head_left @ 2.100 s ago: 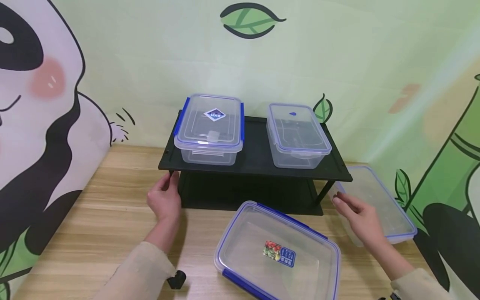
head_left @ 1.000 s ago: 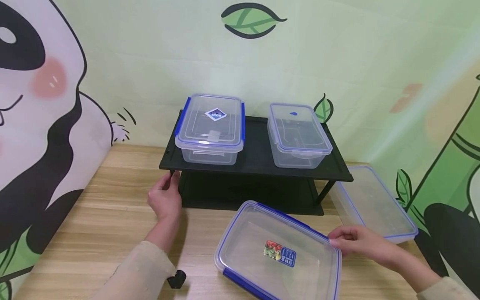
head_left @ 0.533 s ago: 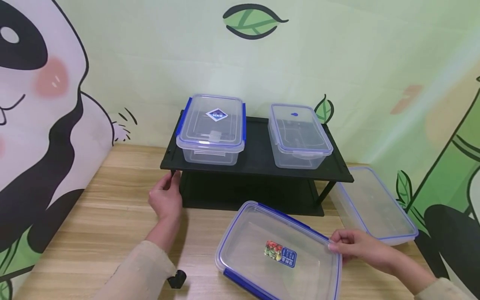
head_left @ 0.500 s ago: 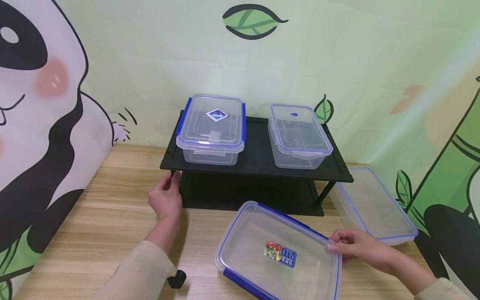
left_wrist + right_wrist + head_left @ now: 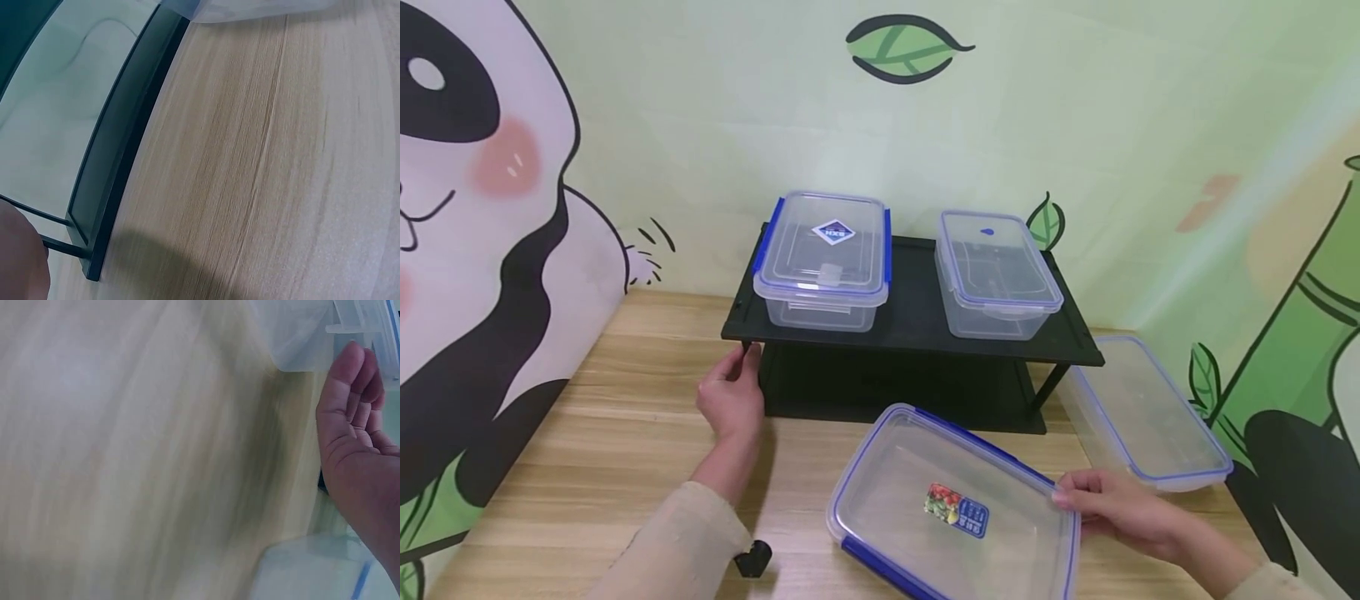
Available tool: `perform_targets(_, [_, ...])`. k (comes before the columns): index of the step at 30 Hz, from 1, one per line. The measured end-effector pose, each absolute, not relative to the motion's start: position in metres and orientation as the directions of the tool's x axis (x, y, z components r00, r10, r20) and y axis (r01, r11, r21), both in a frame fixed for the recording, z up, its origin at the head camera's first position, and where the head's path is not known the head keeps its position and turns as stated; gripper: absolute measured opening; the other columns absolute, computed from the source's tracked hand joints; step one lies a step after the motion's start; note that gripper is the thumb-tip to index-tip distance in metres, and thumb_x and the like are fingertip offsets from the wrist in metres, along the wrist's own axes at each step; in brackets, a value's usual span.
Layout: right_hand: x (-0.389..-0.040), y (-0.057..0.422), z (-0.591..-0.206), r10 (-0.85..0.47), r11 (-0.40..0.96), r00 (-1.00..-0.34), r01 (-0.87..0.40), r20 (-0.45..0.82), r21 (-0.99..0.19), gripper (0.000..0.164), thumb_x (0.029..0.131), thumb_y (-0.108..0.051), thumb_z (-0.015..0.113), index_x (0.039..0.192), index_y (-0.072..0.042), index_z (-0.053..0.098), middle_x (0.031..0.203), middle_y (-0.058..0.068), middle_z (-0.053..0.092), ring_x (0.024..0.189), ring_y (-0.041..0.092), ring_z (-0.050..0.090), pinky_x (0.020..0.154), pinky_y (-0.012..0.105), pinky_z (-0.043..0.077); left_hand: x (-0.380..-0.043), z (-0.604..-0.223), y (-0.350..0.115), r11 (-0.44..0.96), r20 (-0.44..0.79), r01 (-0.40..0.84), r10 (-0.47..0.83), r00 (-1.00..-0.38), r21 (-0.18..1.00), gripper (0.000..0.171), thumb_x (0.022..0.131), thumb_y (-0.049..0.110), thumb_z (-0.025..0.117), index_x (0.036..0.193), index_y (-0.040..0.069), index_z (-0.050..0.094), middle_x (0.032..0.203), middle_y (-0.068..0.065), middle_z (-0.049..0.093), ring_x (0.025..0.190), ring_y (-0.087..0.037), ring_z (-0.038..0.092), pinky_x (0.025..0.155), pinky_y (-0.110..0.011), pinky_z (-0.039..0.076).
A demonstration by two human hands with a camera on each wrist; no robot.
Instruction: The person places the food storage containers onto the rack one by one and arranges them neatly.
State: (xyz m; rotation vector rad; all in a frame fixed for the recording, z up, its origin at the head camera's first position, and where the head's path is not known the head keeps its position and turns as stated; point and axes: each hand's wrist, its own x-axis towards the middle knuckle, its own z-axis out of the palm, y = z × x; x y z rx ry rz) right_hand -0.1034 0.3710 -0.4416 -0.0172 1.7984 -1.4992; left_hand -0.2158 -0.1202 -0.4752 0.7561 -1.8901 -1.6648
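A: Step in hand?
B: Handling the large lidded box (image 5: 898,492), by my reading; it lies askew on the wood-grain table (image 5: 625,375), in front of the black rack (image 5: 913,292); right hand (image 5: 1123,512) pinches its right corner — thumb above, fingers curled.
A: Left hand (image 5: 733,396)?
B: Finger and thumb seem closed round the rack's front left leg (image 5: 65,245); tips partly hidden.
A: Next move calls for?
B: Judgement: support under the wide box; one corner alone may let it swing.
A: Surroundings?
B: Diamond-labelled box (image 5: 820,254) and narrower box (image 5: 1000,258) on the rack; third box (image 5: 1157,408) beside it; pale green wall (image 5: 722,125) behind, panda (image 5: 531,150) at left.
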Motion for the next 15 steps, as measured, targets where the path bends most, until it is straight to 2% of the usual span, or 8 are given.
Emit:
perform_targets(6, [-0.097, 0.370, -0.451, -0.549, 0.164, -0.658, 0.520, -0.515, -0.839, 0.021, 0.114, -0.022, 0.052, 0.108, -0.013, 0.070, 0.099, -0.003, 0.067, 0.090, 0.011, 0.065, 0.085, 0.024, 0.058, -0.216, -0.476, -0.121, 0.092, 0.004, -0.083, -0.694, -0.720, 0.992, 0.032, 0.098, 0.029, 0.080, 0.121, 0.006, 0.081, 0.118, -0.018, 0.079, 0.111, -0.030, 0.074, 0.105, -0.042, 0.054])
perform_targets(11, [-0.096, 0.373, -0.464, -0.603, 0.083, -0.641, 0.542, -0.475, -0.836, 0.024, 0.114, -0.025, 0.052, 0.117, -0.012, 0.073, 0.115, 0.001, 0.073, 0.102, 0.014, 0.067, 0.095, 0.027, 0.057, -0.216, -0.476, -0.120, 0.095, 0.007, -0.083, -0.694, -0.720, 0.992, 0.032, 0.098, 0.029, 0.080, 0.121, 0.006, 0.081, 0.117, -0.019, 0.079, 0.111, -0.030, 0.074, 0.104, -0.042, 0.054])
perform_targets(15, [-0.091, 0.366, -0.458, -0.600, 0.051, -0.640, 0.568, -0.480, -0.821, 0.029, 0.116, -0.026, 0.049, 0.121, -0.012, 0.074, 0.122, 0.003, 0.074, 0.107, 0.016, 0.068, 0.102, 0.030, 0.056, -0.217, -0.477, -0.121, 0.098, 0.009, -0.082, -0.694, -0.720, 0.992, 0.032, 0.098, 0.029, 0.080, 0.120, 0.006, 0.081, 0.116, -0.019, 0.079, 0.110, -0.030, 0.074, 0.103, -0.041, 0.053])
